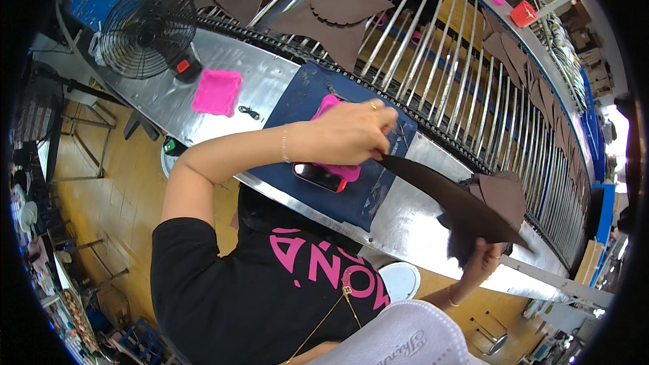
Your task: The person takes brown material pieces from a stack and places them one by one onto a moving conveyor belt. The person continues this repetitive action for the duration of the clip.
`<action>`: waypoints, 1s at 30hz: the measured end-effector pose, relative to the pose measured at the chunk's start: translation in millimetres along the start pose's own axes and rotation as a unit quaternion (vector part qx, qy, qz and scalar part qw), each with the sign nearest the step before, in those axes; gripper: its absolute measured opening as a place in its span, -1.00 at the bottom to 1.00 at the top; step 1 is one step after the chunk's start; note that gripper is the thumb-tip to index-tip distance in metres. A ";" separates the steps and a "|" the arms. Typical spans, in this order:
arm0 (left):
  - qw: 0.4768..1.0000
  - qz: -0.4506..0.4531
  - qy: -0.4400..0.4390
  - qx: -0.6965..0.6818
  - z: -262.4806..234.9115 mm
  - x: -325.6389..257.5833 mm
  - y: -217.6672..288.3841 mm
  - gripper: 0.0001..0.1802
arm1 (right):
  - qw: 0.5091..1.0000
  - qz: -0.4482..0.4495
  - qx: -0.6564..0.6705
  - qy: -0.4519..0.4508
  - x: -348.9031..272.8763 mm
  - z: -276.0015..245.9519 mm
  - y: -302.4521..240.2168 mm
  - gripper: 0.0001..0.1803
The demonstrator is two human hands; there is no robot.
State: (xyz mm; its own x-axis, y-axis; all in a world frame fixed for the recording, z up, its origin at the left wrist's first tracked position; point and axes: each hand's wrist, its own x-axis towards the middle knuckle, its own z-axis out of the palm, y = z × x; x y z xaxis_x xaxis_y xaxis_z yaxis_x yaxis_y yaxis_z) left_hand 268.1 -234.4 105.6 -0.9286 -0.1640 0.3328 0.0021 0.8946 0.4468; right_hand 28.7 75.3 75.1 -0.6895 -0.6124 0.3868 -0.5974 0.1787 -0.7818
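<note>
Left hand (351,132) pinching one end of a dark brown leather piece (453,199) above the tabletop (270,81); right hand (483,260) clamped on the other end.

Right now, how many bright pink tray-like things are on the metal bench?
2: one pink tray lies beside the black fan; another pink tray sits on the blue mat, mostly hidden under the left hand.

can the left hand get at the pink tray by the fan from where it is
Probably yes. The left hand grips one end of the brown piece, but the metal bench between it and the pink tray holds only a small black clip.
</note>
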 end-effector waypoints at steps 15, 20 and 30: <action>0.825 -0.195 0.213 -0.486 -5.6 110.3 -142.5 -0.60 | 0.978 0.081 -0.151 0.115 77.6 -29.0 -16.8 -0.67; 0.727 -0.333 0.337 -0.498 28.3 68.6 -291.1 -0.63 | 0.921 0.206 -0.298 0.142 37.0 -85.7 83.4 -0.55; 0.690 -0.487 0.326 -0.425 63.7 8.5 -391.0 -0.71 | 0.872 0.302 -0.369 0.109 11.1 -109.5 176.8 -0.39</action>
State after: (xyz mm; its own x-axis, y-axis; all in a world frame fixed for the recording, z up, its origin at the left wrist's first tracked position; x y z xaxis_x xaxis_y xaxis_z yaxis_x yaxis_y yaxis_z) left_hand 235.8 -559.1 -119.1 -0.2796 -0.9153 -0.2898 -0.0307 -0.2932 0.9556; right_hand -129.4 184.4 -5.3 -0.9830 -0.0895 0.1601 -0.1449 0.9143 -0.3782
